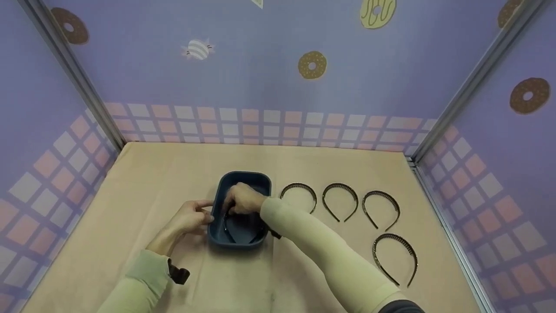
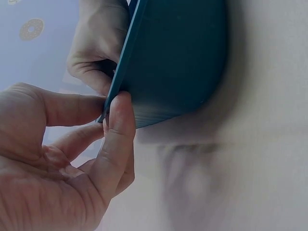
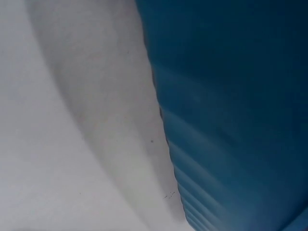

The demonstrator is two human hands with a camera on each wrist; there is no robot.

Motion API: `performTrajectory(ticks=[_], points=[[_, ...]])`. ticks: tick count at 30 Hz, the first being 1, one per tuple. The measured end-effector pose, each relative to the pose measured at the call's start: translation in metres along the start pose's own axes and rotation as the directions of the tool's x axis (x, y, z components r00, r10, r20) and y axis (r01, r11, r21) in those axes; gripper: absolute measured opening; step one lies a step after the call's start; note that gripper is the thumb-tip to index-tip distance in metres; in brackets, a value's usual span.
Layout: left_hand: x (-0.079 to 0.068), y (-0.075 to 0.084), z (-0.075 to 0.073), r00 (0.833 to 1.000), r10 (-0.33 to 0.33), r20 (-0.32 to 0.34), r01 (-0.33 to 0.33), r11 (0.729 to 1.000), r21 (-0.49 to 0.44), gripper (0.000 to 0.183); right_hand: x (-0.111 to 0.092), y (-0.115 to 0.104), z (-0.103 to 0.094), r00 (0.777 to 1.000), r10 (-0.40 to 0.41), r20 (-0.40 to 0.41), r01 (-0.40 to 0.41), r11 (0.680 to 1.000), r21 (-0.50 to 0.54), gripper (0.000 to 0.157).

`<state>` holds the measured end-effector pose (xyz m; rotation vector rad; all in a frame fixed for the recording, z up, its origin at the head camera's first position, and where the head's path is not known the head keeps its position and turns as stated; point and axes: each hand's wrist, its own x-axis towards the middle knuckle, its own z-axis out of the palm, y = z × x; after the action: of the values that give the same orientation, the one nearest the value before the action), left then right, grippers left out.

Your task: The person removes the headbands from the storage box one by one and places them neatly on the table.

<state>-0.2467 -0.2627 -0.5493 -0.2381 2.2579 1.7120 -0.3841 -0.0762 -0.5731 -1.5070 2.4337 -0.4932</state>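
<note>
A dark blue rectangular bin [image 1: 213, 237] stands on the table, its long side running away from me. My left hand [image 1: 190, 217] pinches the bin's left rim between thumb and finger, seen close up in the left wrist view. Reaching over the right rim, my right hand [image 1: 244, 199] is down inside the bin with curled fingers, gripping a dark headband [image 1: 227, 232]. The headband's two ends point toward me, and its top is hidden by the hand. In the right wrist view the bin's ribbed outer wall [image 3: 231, 120] fills the right side; the hand is out of that frame.
Right of the bin lie several dark toothed headbands: one beside my right sleeve [image 1: 299, 184], another [image 1: 340, 186], a third [image 1: 382, 193] and one nearer me [image 1: 395, 237]. Patterned walls [image 1: 260, 87] enclose the cloth-covered table [image 1: 173, 161] on three sides.
</note>
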Motion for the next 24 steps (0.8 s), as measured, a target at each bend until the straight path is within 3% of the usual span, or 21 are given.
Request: performTrajectory(ticks=[5, 14, 24], points=[[0.002, 0.0, 0.001, 1.0, 0.012, 0.005, -0.012, 1.0, 0.001, 0.063, -0.003, 0.0, -0.005, 0.999, -0.047, -0.008, 0.047, 0.998, -0.047, 0.015], [0.001, 0.001, -0.001, 1.0, 0.008, -0.005, -0.008, 1.0, -0.009, 0.063, -0.006, -0.002, -0.019, 0.994, -0.106, -0.035, 0.106, 0.994, -0.012, 0.013], [0.001, 0.0, 0.0, 1.0, -0.001, -0.006, 0.001, 1.0, 0.001, 0.062, -0.007, -0.003, -0.039, 0.996, -0.01, -0.09, 0.017, 0.997, 0.072, 0.015]])
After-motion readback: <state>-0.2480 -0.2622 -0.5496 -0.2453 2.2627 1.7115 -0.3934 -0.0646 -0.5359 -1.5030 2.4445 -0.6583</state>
